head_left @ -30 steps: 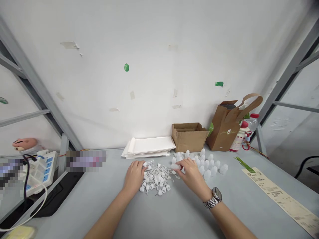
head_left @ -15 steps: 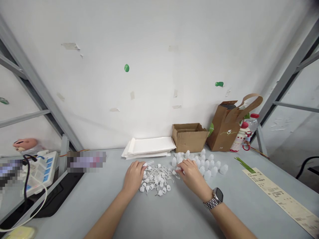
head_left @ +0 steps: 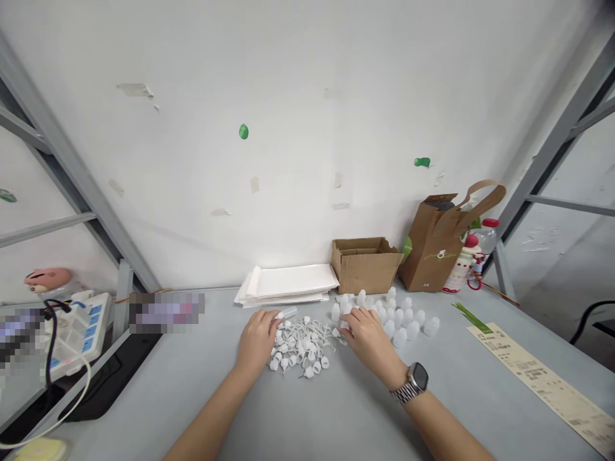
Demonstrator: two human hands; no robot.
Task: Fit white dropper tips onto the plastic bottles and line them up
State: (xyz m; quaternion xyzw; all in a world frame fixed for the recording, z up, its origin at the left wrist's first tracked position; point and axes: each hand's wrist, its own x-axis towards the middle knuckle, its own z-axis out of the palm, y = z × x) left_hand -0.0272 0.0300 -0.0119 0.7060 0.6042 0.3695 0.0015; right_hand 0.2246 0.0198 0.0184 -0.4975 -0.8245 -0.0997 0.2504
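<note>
My left hand (head_left: pixel 257 340) rests at the left edge of a heap of small white plastic caps with thin tethers (head_left: pixel 302 346). Its fingertips pinch a short clear plastic tube (head_left: pixel 288 314). My right hand (head_left: pixel 368 338) sits on the other side of the heap. Its fingers lie against the near edge of a group of translucent plastic dropper bottles (head_left: pixel 398 320) standing on the table. Those fingers hide whatever lies directly under them.
Behind the hands are a stack of white paper sheets (head_left: pixel 288 282), an open cardboard box (head_left: pixel 365 266) and a brown paper bag (head_left: pixel 430 243). A long printed paper strip (head_left: pixel 542 378) lies on the right, and a white tray with blue labels (head_left: pixel 79 330) stands at left.
My right hand has shifted slightly lower and to the right among the bottles. My left hand and its clear tube have barely moved.
</note>
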